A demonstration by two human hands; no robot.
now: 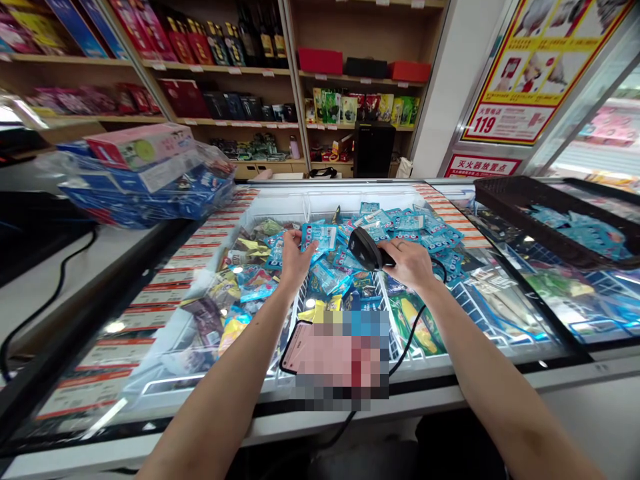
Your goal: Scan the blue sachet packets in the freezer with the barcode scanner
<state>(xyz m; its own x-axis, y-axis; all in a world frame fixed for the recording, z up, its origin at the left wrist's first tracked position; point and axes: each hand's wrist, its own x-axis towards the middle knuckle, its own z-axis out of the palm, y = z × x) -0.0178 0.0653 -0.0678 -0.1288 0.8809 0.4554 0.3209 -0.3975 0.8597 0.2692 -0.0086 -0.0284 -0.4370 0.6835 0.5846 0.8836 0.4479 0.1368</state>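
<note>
Between the thumb and fingers of my left hand (297, 257) is a small blue packet (323, 236), its barcode side turned up. My right hand (409, 260) is wrapped round the handle of a black barcode scanner (366, 249), whose head points left toward the packet. The scanner's black cable (419, 320) runs down past my right wrist to the front edge. Many more blue packets (443, 233) lie spread behind and under both hands on the freezer's glass top. In front of me a phone (320, 353) with a lit screen lies on the glass, partly blurred out.
The chest freezer (165, 387) holds bagged frozen goods in wire baskets. Boxes wrapped in plastic (145, 173) stand at the left. A dark brown basket (560, 223) with blue packets sits at the right. Stocked shelves (225, 67) line the back wall.
</note>
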